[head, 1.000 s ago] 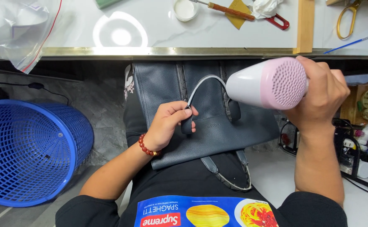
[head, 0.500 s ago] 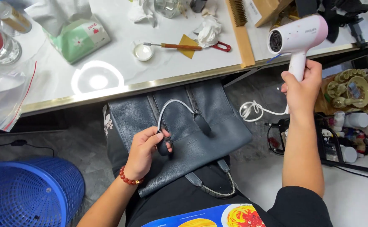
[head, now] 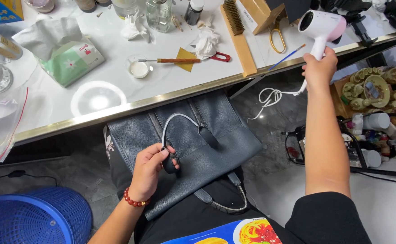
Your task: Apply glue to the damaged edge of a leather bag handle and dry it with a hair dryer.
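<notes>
The dark blue leather bag (head: pixel 193 144) lies across the person's lap, just under the counter (head: pixel 116 81) edge. The left hand (head: pixel 150 169) is closed around the base of its pale handle (head: pixel 175 122). The right hand (head: pixel 319 68) grips a white and pink hair dryer (head: pixel 322 25) raised over the counter, cord (head: pixel 270 97) dangling below

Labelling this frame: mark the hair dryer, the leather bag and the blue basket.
hair dryer (head: pixel 322 23), head view, on its white and pink body.
leather bag (head: pixel 225 153), head view, on the bare front panel.
blue basket (head: pixel 35 217), head view, on its mesh wall.
</notes>
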